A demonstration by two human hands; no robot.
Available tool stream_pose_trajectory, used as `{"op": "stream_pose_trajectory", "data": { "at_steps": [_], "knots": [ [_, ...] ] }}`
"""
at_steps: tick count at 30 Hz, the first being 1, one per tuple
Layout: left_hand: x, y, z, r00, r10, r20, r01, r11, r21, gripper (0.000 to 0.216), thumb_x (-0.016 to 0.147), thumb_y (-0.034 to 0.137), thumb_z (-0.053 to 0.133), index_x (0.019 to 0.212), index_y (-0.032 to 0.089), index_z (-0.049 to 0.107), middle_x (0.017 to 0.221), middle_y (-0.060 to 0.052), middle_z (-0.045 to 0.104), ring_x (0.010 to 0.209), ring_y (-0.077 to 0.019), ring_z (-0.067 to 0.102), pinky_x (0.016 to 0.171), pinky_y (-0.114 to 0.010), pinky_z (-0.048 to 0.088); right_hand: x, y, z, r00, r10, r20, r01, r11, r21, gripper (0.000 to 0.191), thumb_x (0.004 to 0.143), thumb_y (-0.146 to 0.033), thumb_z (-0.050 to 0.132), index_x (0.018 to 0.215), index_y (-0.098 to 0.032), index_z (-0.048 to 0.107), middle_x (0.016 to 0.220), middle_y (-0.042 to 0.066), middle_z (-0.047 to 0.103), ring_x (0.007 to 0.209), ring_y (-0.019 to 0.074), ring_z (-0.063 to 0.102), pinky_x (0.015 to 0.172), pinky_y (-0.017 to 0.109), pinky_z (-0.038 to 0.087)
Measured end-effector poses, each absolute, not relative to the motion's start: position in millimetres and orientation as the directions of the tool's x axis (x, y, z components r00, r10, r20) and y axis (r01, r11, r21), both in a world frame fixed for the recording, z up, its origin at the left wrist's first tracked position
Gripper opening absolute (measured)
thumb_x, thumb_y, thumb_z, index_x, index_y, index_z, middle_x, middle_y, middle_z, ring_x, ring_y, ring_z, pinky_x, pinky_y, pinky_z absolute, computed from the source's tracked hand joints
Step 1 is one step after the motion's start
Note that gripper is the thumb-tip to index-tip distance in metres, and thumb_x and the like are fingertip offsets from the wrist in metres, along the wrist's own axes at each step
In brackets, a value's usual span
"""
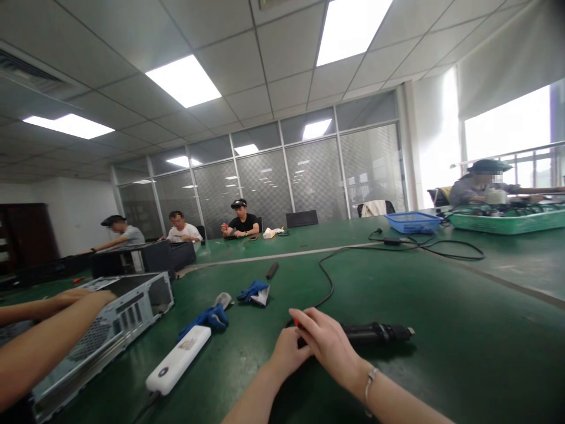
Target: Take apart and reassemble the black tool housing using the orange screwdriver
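A black corded tool that looks like an electric screwdriver (375, 334) lies across the front of the green table, its metal tip pointing right. My left hand (286, 350) is closed around its cord end, and the grip is partly hidden. Over that same end lies my right hand (329, 341), fingers bent down onto it beside a small red part (296, 322). From there a black cord (331, 282) runs away across the table. To the left are a white power bank-like box (179, 359) with a round button and blue-and-grey gloves (205, 318).
At the left, a co-worker's forearms (53, 335) reach into an open metal computer case (128, 318). Another glove (255, 292) and a dark bar (272, 270) lie ahead. Blue (412, 222) and green trays (507, 221) stand at the far right. Several people sit around the table.
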State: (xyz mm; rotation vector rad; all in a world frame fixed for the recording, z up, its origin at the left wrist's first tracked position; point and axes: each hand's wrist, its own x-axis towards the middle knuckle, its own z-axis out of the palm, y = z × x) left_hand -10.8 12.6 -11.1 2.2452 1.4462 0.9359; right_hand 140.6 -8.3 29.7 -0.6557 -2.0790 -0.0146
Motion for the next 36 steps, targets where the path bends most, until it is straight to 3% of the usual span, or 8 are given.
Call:
{"op": "stream_pose_trajectory", "data": {
  "at_steps": [5, 7, 11, 17, 23, 28, 33, 36],
  "knots": [
    [-10, 12, -10, 0.274, 0.882, 0.383, 0.685, -0.459, 0.566, 0.013, 0.072, 0.013, 0.061, 0.078, 0.012, 0.072, 0.079, -0.004, 0.073, 0.070, -0.0187, 0.063, 0.062, -0.023, 0.044, 145, -12, 31, -0.443, 0.451, 0.775, 0.298, 0.889, -0.347, 0.054, 0.091, -0.006, 0.036, 0.140, -0.028, 0.035, 0.113, 0.008, 0.060, 0.097, 0.0176, 0.061, 0.086, 0.031, 0.053],
    [-10, 13, -11, 0.260, 0.889, 0.377, 0.707, -0.441, 0.553, 0.012, 0.072, 0.012, 0.059, 0.073, 0.011, 0.071, 0.074, -0.004, 0.072, 0.066, -0.0182, 0.062, 0.060, -0.023, 0.043, 146, -13, 31, -0.432, 0.454, 0.780, 0.327, 0.884, -0.334, 0.052, 0.089, -0.008, 0.041, 0.137, -0.028, 0.039, 0.117, 0.009, 0.057, 0.102, 0.0199, 0.059, 0.088, 0.034, 0.052],
    [-10, 15, -11, 0.285, 0.890, 0.356, 0.691, -0.448, 0.567, 0.013, 0.073, 0.013, 0.059, 0.076, 0.012, 0.072, 0.077, -0.003, 0.073, 0.072, -0.0196, 0.064, 0.062, -0.023, 0.045, 147, -12, 30, -0.397, 0.474, 0.786, 0.415, 0.856, -0.307, 0.044, 0.089, -0.010, 0.045, 0.129, -0.028, 0.049, 0.104, 0.008, 0.060, 0.092, 0.0208, 0.061, 0.082, 0.036, 0.054],
    [-10, 13, -9, 0.261, 0.909, 0.325, 0.716, -0.408, 0.567, 0.013, 0.074, 0.016, 0.059, 0.074, 0.011, 0.072, 0.073, -0.004, 0.072, 0.069, -0.0201, 0.062, 0.061, -0.024, 0.044, 149, -15, 31, -0.461, 0.418, 0.783, 0.325, 0.900, -0.289, 0.056, 0.087, -0.005, 0.041, 0.139, -0.028, 0.039, 0.121, 0.010, 0.056, 0.106, 0.0203, 0.058, 0.090, 0.035, 0.051],
    [-10, 12, -8, 0.286, 0.891, 0.352, 0.670, -0.448, 0.592, 0.015, 0.073, 0.018, 0.062, 0.083, 0.012, 0.073, 0.081, -0.004, 0.074, 0.073, -0.0206, 0.064, 0.065, -0.024, 0.045, 151, -12, 28, -0.451, 0.465, 0.762, 0.388, 0.871, -0.302, 0.057, 0.085, -0.003, 0.043, 0.136, -0.029, 0.043, 0.110, 0.008, 0.059, 0.097, 0.0201, 0.060, 0.084, 0.035, 0.053],
    [-8, 10, -5, 0.255, 0.912, 0.320, 0.696, -0.403, 0.594, 0.016, 0.073, 0.014, 0.059, 0.080, 0.012, 0.073, 0.079, -0.005, 0.073, 0.070, -0.0205, 0.062, 0.062, -0.025, 0.045, 148, -13, 25, -0.457, 0.422, 0.783, 0.335, 0.897, -0.288, 0.066, 0.083, -0.001, 0.042, 0.142, -0.030, 0.034, 0.126, 0.010, 0.051, 0.110, 0.0211, 0.056, 0.091, 0.036, 0.051],
    [-9, 12, -8, 0.257, 0.919, 0.299, 0.724, -0.388, 0.570, 0.017, 0.074, 0.015, 0.058, 0.081, 0.011, 0.073, 0.076, -0.005, 0.071, 0.068, -0.0198, 0.061, 0.062, -0.025, 0.044, 143, -12, 21, -0.430, 0.432, 0.793, 0.386, 0.882, -0.270, 0.058, 0.088, -0.004, 0.042, 0.140, -0.030, 0.038, 0.111, 0.009, 0.058, 0.098, 0.0213, 0.058, 0.085, 0.038, 0.052],
    [-11, 17, -15, 0.246, 0.922, 0.299, 0.757, -0.375, 0.535, 0.018, 0.075, 0.016, 0.057, 0.075, 0.007, 0.072, 0.067, -0.007, 0.068, 0.061, -0.0195, 0.059, 0.056, -0.026, 0.042, 142, -14, 21, -0.472, 0.420, 0.775, 0.343, 0.897, -0.277, 0.062, 0.088, -0.002, 0.039, 0.142, -0.030, 0.034, 0.114, 0.008, 0.059, 0.099, 0.0202, 0.057, 0.087, 0.037, 0.051]
  ]
}}
